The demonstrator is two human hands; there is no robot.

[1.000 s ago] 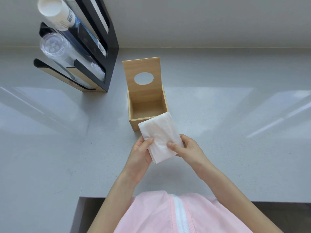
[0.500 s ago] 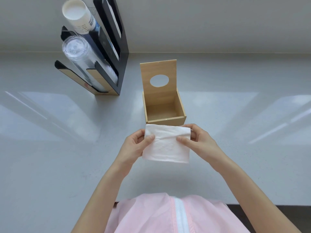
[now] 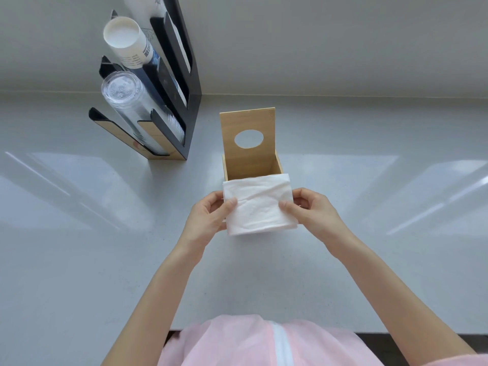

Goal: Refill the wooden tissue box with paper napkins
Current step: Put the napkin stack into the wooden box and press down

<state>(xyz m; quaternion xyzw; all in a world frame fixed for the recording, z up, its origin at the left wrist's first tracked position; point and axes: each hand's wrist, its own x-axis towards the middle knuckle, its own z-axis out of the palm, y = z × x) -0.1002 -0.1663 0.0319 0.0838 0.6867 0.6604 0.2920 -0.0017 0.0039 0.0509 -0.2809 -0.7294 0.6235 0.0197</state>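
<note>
Holding napkins (image 3: 257, 204) level, left hand (image 3: 208, 220) and right hand (image 3: 314, 213) pinching the ends | box (image 3: 250, 165) at 12 o'clock, open | long axis 9-to-3, hands equally near

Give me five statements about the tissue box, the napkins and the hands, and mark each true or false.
1. The lid of the wooden tissue box stands open. True.
2. Only the right hand holds the napkins. False: the left hand grips the other side.
3. The napkins lie fully inside the box. False: they are held at its near edge.
4. The lid has an oval hole. True.
5. The cup holder stands right of the box. False: it stands to the left.
</note>
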